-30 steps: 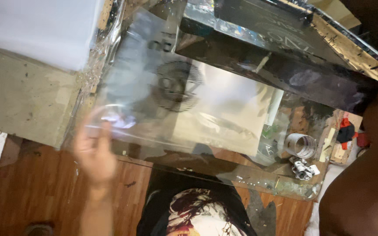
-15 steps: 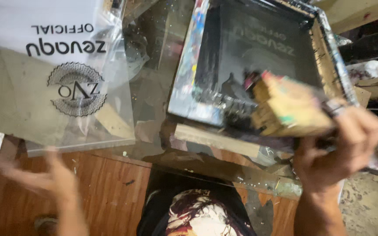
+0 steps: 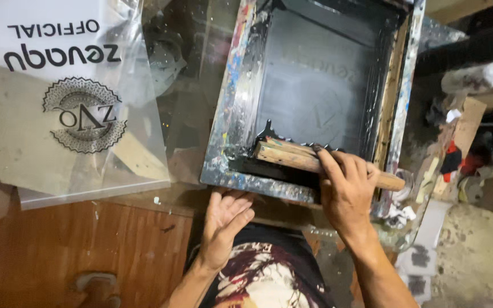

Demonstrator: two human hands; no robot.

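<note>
Right hand: the right hand [image 3: 346, 191] is wrapped tight round a wooden squeegee [image 3: 309, 161]; wrist bent, fingers over the top, likely so it can press down.
Squeegee: lies flat at the near edge of the printing frame [image 3: 232, 108], in black ink.
Left hand: the left hand [image 3: 226, 222] is open and holds nothing; fingers touch the frame's near rail, likely to steady it.
Far left: a clear printed bag [image 3: 75, 108] lies flat on the wooden table [image 3: 58, 245].

Site: small screen-printing workshop | Evidence: ink-smeared printing frame [image 3: 315, 97] with dark mesh; wooden squeegee [image 3: 292, 155] lying in it; printed clear plastic bag [image 3: 69, 102] on glass-topped bench [image 3: 184, 114]; rags and clutter [image 3: 457, 154] alongside; bare concrete floor [image 3: 475, 256].
</note>
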